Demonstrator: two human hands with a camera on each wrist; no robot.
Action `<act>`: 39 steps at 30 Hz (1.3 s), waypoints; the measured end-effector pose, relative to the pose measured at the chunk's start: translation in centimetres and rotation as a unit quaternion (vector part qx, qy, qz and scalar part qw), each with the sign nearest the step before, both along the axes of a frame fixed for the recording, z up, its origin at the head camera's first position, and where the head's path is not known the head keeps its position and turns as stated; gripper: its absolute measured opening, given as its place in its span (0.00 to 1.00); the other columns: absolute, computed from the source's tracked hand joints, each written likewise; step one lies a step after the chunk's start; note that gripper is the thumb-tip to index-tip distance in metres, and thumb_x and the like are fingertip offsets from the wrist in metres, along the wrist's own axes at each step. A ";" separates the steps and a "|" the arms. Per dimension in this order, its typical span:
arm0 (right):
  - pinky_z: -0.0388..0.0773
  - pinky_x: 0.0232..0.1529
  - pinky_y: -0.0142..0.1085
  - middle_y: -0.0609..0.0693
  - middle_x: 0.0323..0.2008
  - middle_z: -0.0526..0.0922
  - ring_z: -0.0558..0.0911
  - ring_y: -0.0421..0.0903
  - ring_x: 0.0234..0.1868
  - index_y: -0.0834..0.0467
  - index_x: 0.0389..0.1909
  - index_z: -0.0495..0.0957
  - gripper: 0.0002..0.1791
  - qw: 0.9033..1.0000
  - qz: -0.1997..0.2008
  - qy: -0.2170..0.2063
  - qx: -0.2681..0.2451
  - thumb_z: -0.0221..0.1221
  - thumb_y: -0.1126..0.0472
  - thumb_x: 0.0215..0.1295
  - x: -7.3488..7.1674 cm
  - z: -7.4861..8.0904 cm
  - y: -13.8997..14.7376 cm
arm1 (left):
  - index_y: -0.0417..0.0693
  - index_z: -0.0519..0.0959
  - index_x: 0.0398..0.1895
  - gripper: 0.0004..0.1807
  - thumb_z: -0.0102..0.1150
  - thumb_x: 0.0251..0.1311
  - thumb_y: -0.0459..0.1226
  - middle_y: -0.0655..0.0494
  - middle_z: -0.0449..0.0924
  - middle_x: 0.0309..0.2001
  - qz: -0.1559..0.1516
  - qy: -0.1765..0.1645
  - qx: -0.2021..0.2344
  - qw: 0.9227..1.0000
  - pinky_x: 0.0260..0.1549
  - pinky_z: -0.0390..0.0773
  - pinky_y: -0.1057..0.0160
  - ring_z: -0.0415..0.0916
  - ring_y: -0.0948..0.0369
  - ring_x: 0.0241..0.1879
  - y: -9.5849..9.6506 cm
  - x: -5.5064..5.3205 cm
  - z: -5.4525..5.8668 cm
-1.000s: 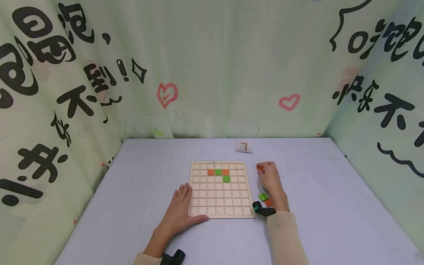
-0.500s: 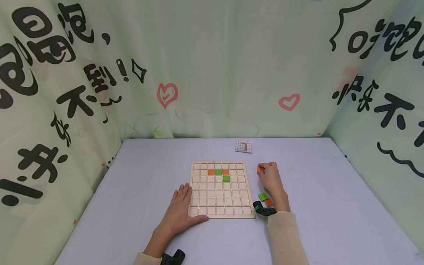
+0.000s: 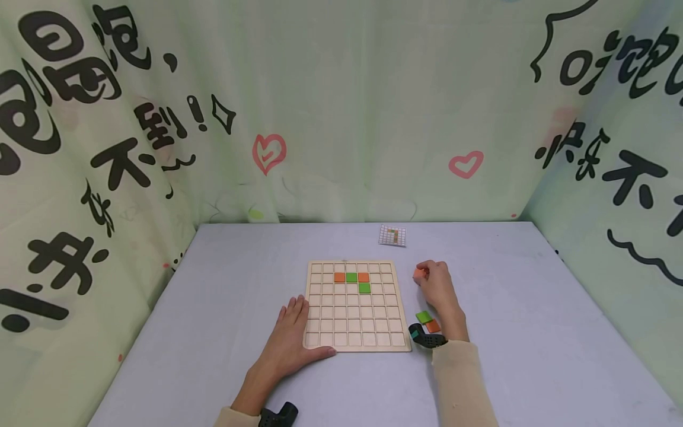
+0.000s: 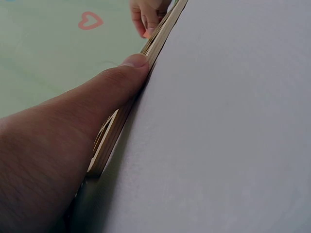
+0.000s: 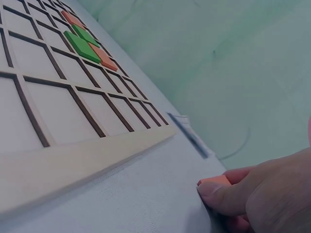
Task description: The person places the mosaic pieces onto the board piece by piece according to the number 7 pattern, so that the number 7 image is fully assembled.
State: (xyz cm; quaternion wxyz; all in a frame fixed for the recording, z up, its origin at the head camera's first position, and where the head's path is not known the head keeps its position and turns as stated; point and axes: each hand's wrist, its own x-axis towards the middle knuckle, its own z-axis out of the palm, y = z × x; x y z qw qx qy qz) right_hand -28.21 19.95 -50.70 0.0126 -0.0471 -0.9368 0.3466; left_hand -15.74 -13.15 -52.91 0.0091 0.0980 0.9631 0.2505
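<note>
My right hand [image 3: 437, 284] pinches an orange square tile [image 5: 216, 180] between thumb and fingers, just right of a wooden grid board [image 3: 333, 326]. At the board's left and near edges rests my left hand [image 3: 290, 338], fingers straight and thumb [image 4: 112, 87] laid along the near rim. Set in the grid toward the far side are an orange tile [image 3: 340, 277], a green tile [image 3: 351, 277] and a second orange tile [image 3: 363, 277] in a row. Below the last of these sits another green tile [image 3: 364, 288].
A loose green tile [image 3: 424, 316] and an orange tile [image 3: 433, 326] lie by my right wrist, partly overlapping. Behind the board stands a small card [image 3: 392, 235] with a printed grid. A curtain [image 3: 347, 118] surrounds the white table [image 3: 507, 284].
The orange tile in my right hand has turned slightly within the fingers, and that hand has shifted a little to the right. My left hand and the board stay put.
</note>
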 end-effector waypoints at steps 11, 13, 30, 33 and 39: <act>0.73 0.43 0.42 0.63 0.46 0.74 0.72 0.55 0.43 0.67 0.55 0.75 0.16 1.000 0.010 0.009 -0.005 0.60 0.67 0.69 0.0 0.3 0.2 | 0.33 0.54 0.77 0.67 0.64 0.45 0.71 0.37 0.50 0.79 -0.001 0.003 -0.001 1.000 0.79 0.48 0.44 0.44 0.45 0.80 0.0 0.0 0.0; 0.74 0.43 0.43 0.63 0.46 0.76 0.73 0.55 0.43 0.66 0.55 0.74 0.16 1.000 0.013 0.009 -0.004 0.60 0.66 0.69 0.0 0.4 0.3 | 0.33 0.54 0.77 0.67 0.64 0.45 0.71 0.37 0.50 0.79 -0.001 0.003 -0.001 1.000 0.79 0.48 0.44 0.44 0.44 0.80 0.0 0.0 0.0; 0.78 0.45 0.46 0.62 0.44 0.81 0.77 0.54 0.42 0.66 0.51 0.77 0.13 1.000 0.024 0.010 0.014 0.58 0.62 0.72 0.2 0.8 0.7 | 0.33 0.55 0.77 0.67 0.65 0.45 0.71 0.37 0.51 0.79 -0.002 0.002 -0.001 1.000 0.79 0.48 0.44 0.44 0.44 0.80 0.0 0.1 0.1; 0.76 0.41 0.42 0.61 0.42 0.81 0.76 0.53 0.40 0.65 0.51 0.77 0.14 1.000 0.023 0.008 0.015 0.59 0.60 0.72 0.2 0.8 0.8 | 0.33 0.54 0.77 0.67 0.65 0.45 0.71 0.37 0.51 0.79 -0.002 0.002 0.000 1.000 0.79 0.48 0.44 0.44 0.44 0.80 0.0 0.1 0.2; 0.75 0.42 0.40 0.60 0.43 0.81 0.76 0.52 0.41 0.64 0.53 0.76 0.16 1.000 0.024 0.002 0.000 0.58 0.57 0.73 0.2 0.8 0.9 | 0.33 0.54 0.77 0.67 0.64 0.45 0.71 0.37 0.51 0.79 -0.002 0.002 -0.002 1.000 0.79 0.48 0.45 0.44 0.44 0.80 0.0 0.1 0.1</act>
